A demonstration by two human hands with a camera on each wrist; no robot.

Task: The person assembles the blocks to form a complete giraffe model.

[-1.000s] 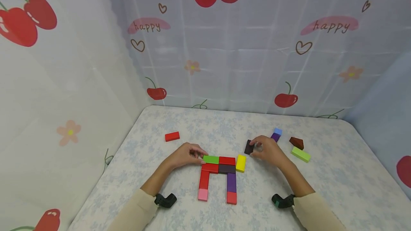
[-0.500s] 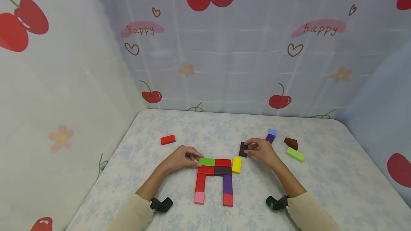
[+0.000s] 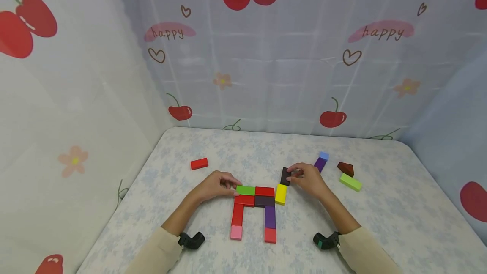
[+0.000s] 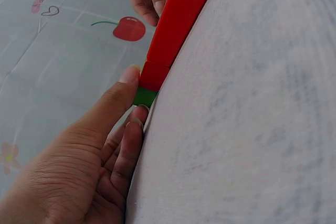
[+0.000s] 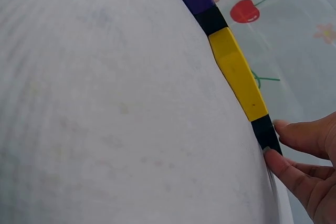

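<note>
My right hand pinches a black block between thumb and fingers. In the right wrist view that black block lies against the far end of a yellow block. The yellow block slants beside the upper right corner of a flat figure of several blocks. My left hand holds the figure's upper left corner, thumb and fingers at the end of a green block. A red block continues the top row. Under it lie a red block and a black one.
Two legs run toward me: a red block with a pink one, and a purple block with a red one. Loose blocks lie beyond: red, purple, light blue, brown, lime green.
My right hand has slid the black block left and toward the yellow block, so that their ends now meet. My left hand stays at the green block. The head view has shifted slightly.
</note>
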